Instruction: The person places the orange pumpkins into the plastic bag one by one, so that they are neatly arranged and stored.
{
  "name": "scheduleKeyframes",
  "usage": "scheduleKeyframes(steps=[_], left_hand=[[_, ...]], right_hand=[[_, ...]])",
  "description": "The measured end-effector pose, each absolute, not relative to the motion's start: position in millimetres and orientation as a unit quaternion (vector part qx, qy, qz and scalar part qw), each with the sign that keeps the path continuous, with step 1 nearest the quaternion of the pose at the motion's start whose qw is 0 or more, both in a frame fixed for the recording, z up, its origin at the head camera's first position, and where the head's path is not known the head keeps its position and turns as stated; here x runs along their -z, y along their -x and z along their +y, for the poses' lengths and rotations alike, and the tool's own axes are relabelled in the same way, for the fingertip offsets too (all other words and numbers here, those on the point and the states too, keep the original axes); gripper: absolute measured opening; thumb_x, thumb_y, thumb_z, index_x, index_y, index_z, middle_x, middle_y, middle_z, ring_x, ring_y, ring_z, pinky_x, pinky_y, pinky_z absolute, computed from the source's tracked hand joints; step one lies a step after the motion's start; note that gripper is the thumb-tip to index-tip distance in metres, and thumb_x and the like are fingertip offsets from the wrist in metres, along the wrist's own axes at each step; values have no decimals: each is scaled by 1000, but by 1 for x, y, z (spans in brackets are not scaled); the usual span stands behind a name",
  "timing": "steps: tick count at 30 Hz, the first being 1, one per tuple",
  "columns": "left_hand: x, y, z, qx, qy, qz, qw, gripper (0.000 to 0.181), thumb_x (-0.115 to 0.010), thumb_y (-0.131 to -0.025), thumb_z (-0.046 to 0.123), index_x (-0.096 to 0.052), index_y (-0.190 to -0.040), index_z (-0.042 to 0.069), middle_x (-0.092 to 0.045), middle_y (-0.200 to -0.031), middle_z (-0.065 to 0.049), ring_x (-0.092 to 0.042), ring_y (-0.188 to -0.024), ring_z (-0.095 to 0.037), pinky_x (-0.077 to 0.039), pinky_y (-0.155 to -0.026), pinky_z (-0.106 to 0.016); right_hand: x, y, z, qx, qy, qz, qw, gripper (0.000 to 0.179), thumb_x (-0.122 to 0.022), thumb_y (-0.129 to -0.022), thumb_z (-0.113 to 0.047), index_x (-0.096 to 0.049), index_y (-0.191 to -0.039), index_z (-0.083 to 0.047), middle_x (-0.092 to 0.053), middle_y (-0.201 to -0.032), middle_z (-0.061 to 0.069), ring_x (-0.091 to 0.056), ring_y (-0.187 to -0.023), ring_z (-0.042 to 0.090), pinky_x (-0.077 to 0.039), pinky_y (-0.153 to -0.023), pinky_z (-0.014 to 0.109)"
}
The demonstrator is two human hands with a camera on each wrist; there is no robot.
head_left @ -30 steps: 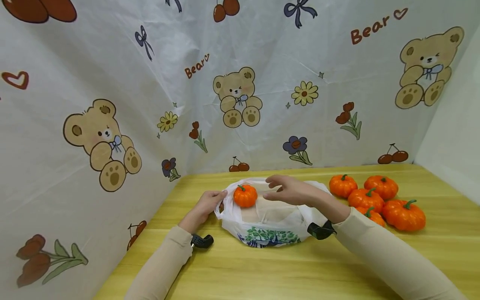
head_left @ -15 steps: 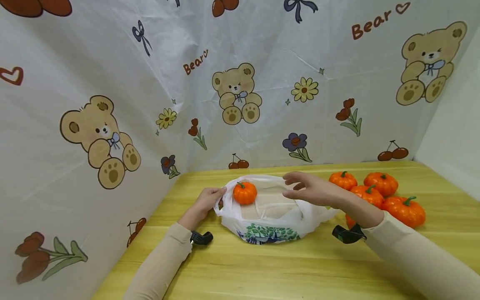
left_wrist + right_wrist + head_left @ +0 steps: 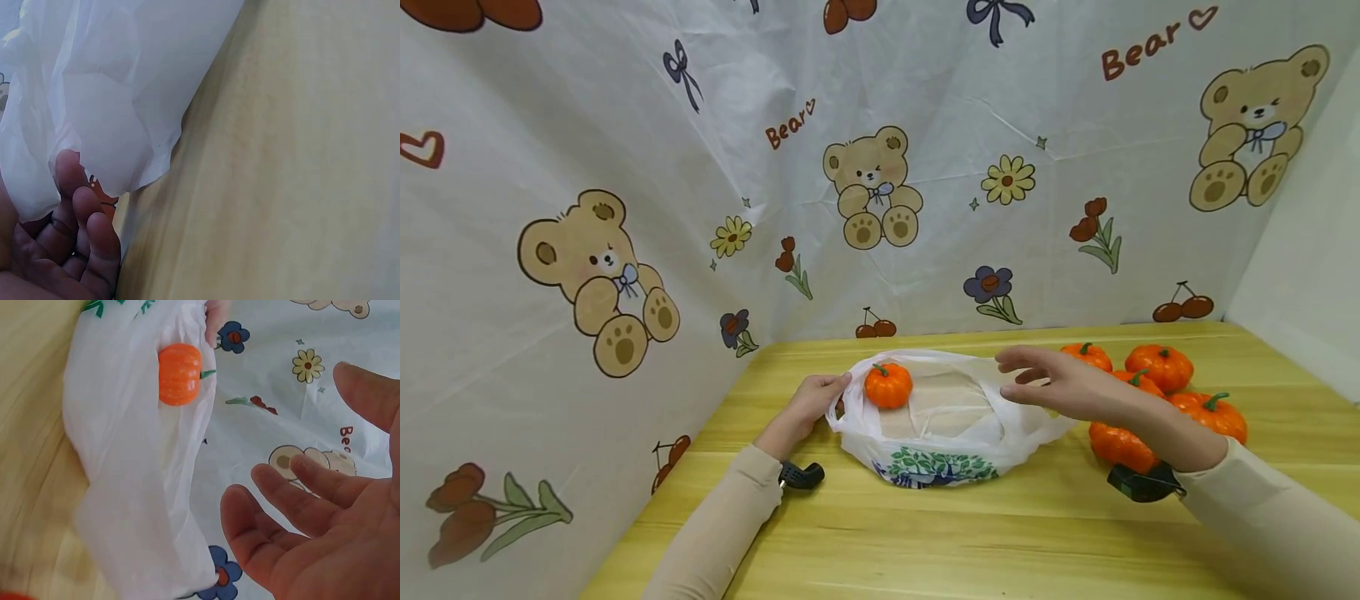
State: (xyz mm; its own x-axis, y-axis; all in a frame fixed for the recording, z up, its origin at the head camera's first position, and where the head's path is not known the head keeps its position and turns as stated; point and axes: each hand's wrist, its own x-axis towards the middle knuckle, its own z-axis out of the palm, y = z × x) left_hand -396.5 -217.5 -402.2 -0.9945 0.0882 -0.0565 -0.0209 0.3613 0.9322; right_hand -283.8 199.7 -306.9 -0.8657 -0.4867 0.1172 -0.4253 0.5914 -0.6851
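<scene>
A white plastic bag [image 3: 857,433] with a green tree print lies with its mouth spread on the wooden table. Inside its left part sits a small orange pumpkin [image 3: 889,386], which also shows in the right wrist view [image 3: 180,375]. My left hand [image 3: 808,403] pinches the bag's left handle between thumb and fingers; the left wrist view shows curled fingers [image 3: 103,240] at the white plastic. Over the bag's right end hovers my right hand [image 3: 1060,385], fingers apart and loosely bent, holding nothing.
Several orange pumpkins [image 3: 1159,369] with green stems are grouped at the right of the table [image 3: 925,542], partly behind my right forearm. A white sheet [image 3: 940,275] printed with bears and flowers hangs behind and along the left side.
My right hand has moved rightward from beside the pumpkin in the bag to the bag's right end. My left hand keeps its hold on the handle; the pumpkin stays put.
</scene>
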Motion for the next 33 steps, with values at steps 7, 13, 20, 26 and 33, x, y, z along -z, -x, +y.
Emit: scheduleKeyframes(steps=[7, 13, 20, 26, 33], left_hand=[[406, 398, -218, -565, -15, 824, 51, 44, -62, -102, 48, -72, -92, 7, -60, -69, 1, -55, -64, -13, -47, -61, -26], [404, 400, -218, -567, -13, 822, 54, 45, -61, -102, 49, -70, -88, 7, -58, -67, 1, -53, -62, -12, -47, -58, -25], [402, 401, -218, -566, -14, 822, 60, 44, -61, -102, 49, -70, -88, 8, -59, -67, 0, -54, -62, -13, -47, -59, -25], [401, 398, -216, -564, -15, 823, 67, 44, -60, -103, 48, -70, -87, 8, -58, -66, 1, -54, -62, -13, -46, -59, -25], [402, 399, -217, -571, -20, 819, 56, 44, -60, -103, 47, -68, -84, 8, -57, -65, 1, -52, -60, -14, -46, -58, -25]], right_hand=[[306, 275, 228, 350, 256, 901, 25, 60, -66, -101, -41, -49, -149, -9, -57, -146, 18, -58, -130, 41, -52, -101, 58], [304, 268, 252, 349, 264, 899, 20, 50, -67, -101, -35, -53, -145, -15, -58, -145, 14, -59, -130, 40, -56, -98, 47], [304, 260, 276, 341, 290, 894, 1, 46, -71, -99, -28, -56, -142, -17, -62, -141, 3, -63, -122, 14, -56, -87, 25], [316, 261, 305, 345, 331, 878, -2, 47, -70, -99, -15, -55, -143, -17, -63, -135, -14, -60, -116, -5, -57, -84, 26], [320, 271, 339, 341, 343, 875, -20, 53, -71, -96, -6, -53, -145, -14, -64, -136, -15, -61, -120, -3, -54, -89, 22]])
